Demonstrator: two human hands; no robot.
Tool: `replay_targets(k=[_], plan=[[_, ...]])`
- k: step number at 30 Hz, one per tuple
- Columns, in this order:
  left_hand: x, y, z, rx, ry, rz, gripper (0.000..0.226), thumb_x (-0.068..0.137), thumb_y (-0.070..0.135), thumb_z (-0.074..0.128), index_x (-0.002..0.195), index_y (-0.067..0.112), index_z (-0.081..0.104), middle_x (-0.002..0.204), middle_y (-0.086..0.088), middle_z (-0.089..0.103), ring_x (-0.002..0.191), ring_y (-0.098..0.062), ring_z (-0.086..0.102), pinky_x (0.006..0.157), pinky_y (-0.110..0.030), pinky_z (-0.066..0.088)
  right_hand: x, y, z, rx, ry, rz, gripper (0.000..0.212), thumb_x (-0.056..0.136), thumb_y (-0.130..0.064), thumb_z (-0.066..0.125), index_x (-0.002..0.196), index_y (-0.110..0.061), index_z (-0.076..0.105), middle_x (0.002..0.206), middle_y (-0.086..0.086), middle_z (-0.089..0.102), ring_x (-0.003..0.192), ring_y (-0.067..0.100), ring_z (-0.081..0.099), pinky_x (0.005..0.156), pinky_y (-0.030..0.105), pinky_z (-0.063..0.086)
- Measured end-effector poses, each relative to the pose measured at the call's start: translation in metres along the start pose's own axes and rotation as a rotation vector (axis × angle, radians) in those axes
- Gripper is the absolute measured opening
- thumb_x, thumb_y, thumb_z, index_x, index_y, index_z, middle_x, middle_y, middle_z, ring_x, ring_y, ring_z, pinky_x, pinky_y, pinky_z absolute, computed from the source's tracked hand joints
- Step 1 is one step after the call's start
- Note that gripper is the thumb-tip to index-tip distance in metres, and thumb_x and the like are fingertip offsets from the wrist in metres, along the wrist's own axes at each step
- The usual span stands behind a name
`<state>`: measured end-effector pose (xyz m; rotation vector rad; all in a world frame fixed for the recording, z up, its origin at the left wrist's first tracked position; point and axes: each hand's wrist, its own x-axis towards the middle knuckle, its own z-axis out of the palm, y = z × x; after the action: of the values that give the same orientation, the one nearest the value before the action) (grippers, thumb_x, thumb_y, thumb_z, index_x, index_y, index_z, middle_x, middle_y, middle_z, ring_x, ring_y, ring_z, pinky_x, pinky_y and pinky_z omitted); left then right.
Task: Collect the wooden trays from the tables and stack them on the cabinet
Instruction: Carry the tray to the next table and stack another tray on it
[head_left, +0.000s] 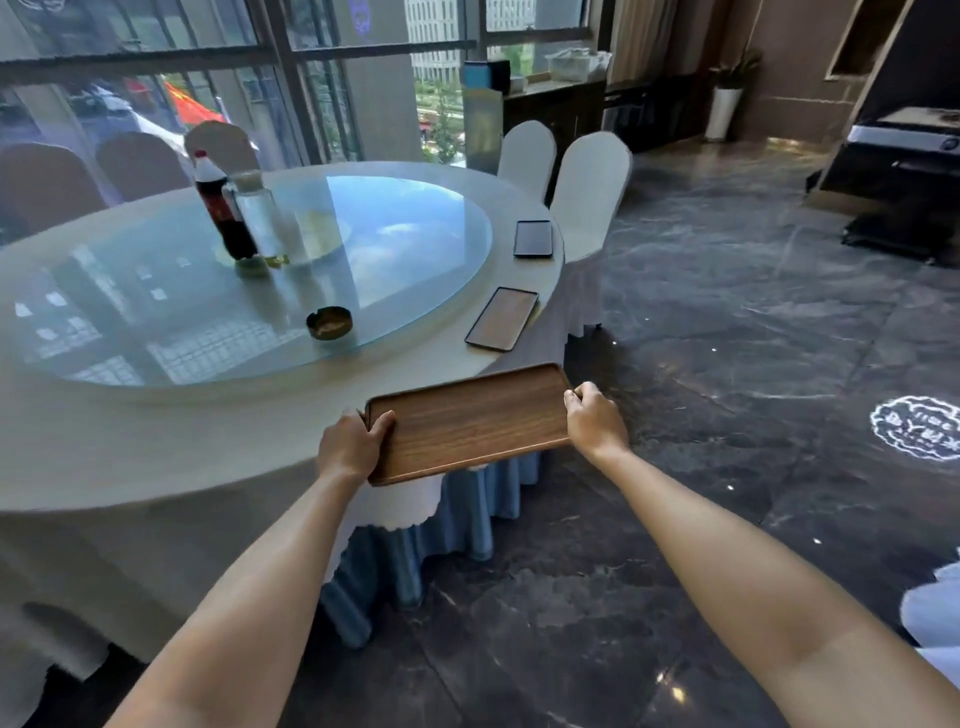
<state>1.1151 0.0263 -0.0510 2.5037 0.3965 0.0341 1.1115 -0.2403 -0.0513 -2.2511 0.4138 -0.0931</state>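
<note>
I hold a brown wooden tray (470, 423) level at the near right edge of the round table (156, 441). My left hand (350, 449) grips its left short end, thumb on top. My right hand (595, 421) grips its right short end. Two more wooden trays lie flat on the table's right rim: one (501, 318) just beyond the held tray, another (533, 238) farther back. A dark cabinet (550, 111) runs along the window at the back.
A glass turntable (405, 249) carries a cola bottle (221, 208), a clear bottle (260, 213) and an ashtray (329, 323). White-covered chairs (587, 192) stand at the table's far right. Dark marble floor (727, 338) spreads to the right; a black trolley (904, 171) stands far right.
</note>
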Motion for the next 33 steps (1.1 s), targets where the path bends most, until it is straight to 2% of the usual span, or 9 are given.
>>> replay_targets(k=[3, 11, 16, 20, 23, 26, 33], plan=[[0.059, 0.026, 0.014, -0.038, -0.025, 0.004, 0.050, 0.093, 0.042, 0.048, 0.105, -0.006, 0.056, 0.111, -0.027, 0.064, 0.104, -0.040, 0.058, 0.085, -0.040, 0.043, 0.057, -0.007, 0.002, -0.022, 0.009, 0.024, 0.034, 0.098, -0.028, 0.032, 0.107, -0.002, 0.053, 0.113, 0.024, 0.063, 0.105, 0.038, 0.056, 0.075, 0.036, 0.036], [0.171, 0.094, 0.088, -0.122, -0.068, -0.066, 0.048, 0.098, 0.035, 0.038, 0.109, -0.008, 0.055, 0.114, -0.029, 0.062, 0.108, -0.042, 0.056, 0.087, -0.042, 0.043, 0.219, 0.009, 0.002, -0.096, -0.034, 0.018, 0.036, 0.098, -0.029, 0.033, 0.115, -0.003, 0.051, 0.116, 0.026, 0.062, 0.108, 0.041, 0.055, 0.086, 0.041, 0.043], [0.227, 0.124, 0.150, -0.164, -0.040, -0.208, 0.050, 0.099, 0.034, 0.033, 0.113, -0.008, 0.056, 0.118, -0.029, 0.060, 0.110, -0.043, 0.055, 0.090, -0.043, 0.042, 0.331, 0.022, 0.008, -0.168, -0.158, -0.070, 0.037, 0.099, -0.029, 0.031, 0.119, -0.004, 0.051, 0.117, 0.024, 0.062, 0.108, 0.039, 0.056, 0.078, 0.036, 0.038], [0.257, 0.159, 0.184, -0.180, 0.027, -0.358, 0.048, 0.100, 0.031, 0.032, 0.113, -0.010, 0.053, 0.121, -0.033, 0.057, 0.114, -0.044, 0.052, 0.092, -0.044, 0.041, 0.412, 0.025, 0.008, -0.244, -0.307, -0.156, 0.039, 0.101, -0.029, 0.027, 0.122, -0.004, 0.048, 0.120, 0.023, 0.060, 0.110, 0.038, 0.054, 0.085, 0.040, 0.042], [0.271, 0.178, 0.203, -0.189, 0.065, -0.456, 0.047, 0.100, 0.030, 0.030, 0.115, -0.010, 0.050, 0.122, -0.034, 0.056, 0.116, -0.045, 0.051, 0.094, -0.044, 0.041, 0.464, 0.023, 0.009, -0.290, -0.406, -0.225, 0.038, 0.101, -0.029, 0.024, 0.120, -0.004, 0.047, 0.118, 0.022, 0.059, 0.109, 0.038, 0.054, 0.080, 0.039, 0.040], [0.281, 0.187, 0.219, -0.213, 0.102, -0.527, 0.046, 0.101, 0.029, 0.028, 0.115, -0.008, 0.051, 0.119, -0.033, 0.058, 0.110, -0.045, 0.055, 0.093, -0.045, 0.046, 0.504, 0.016, 0.020, -0.329, -0.487, -0.294, 0.039, 0.101, -0.030, 0.024, 0.121, -0.005, 0.047, 0.119, 0.022, 0.059, 0.111, 0.037, 0.053, 0.086, 0.041, 0.042], [0.297, 0.179, 0.252, -0.222, 0.102, -0.699, 0.046, 0.101, 0.029, 0.023, 0.116, -0.003, 0.051, 0.116, -0.028, 0.060, 0.106, -0.041, 0.057, 0.089, -0.043, 0.045, 0.562, 0.003, 0.069, -0.420, -0.646, -0.413, 0.039, 0.101, -0.030, 0.024, 0.122, -0.007, 0.048, 0.119, 0.021, 0.061, 0.109, 0.037, 0.055, 0.088, 0.041, 0.043]])
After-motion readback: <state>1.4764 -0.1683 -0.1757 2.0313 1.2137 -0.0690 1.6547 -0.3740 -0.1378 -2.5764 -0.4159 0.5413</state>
